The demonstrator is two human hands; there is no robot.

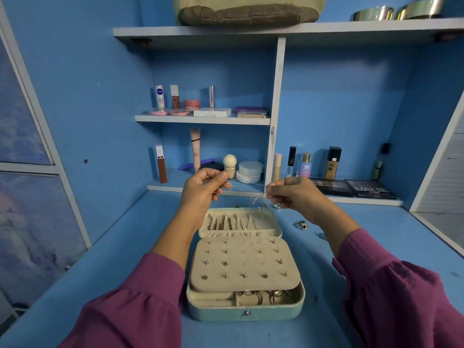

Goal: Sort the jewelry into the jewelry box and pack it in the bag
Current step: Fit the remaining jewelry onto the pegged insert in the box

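hands were raised above the open jewelry box [244, 277], both pinching one thin silver chain [247, 190] stretched between them. left hand [200, 190] had fingers curled, thumb and forefinger nipping the chain's left end; right hand [292, 194] gripped the other end the same way, a short tail of chain dangling below it. purple sleeves [130, 305] covered both forearms. the box sat on the blue tabletop [113, 259], its lid holding several hung chains, its cream panel [243, 263] studded with earrings, rings in the front compartment. a silver ring [301, 225] lay on the tabletop just right of the lid. behind, blue shelves [203, 118] carried cosmetics; two dark palettes [351, 188] lay on the lower right ledge, and a woven bag [248, 11] sat on the top shelf
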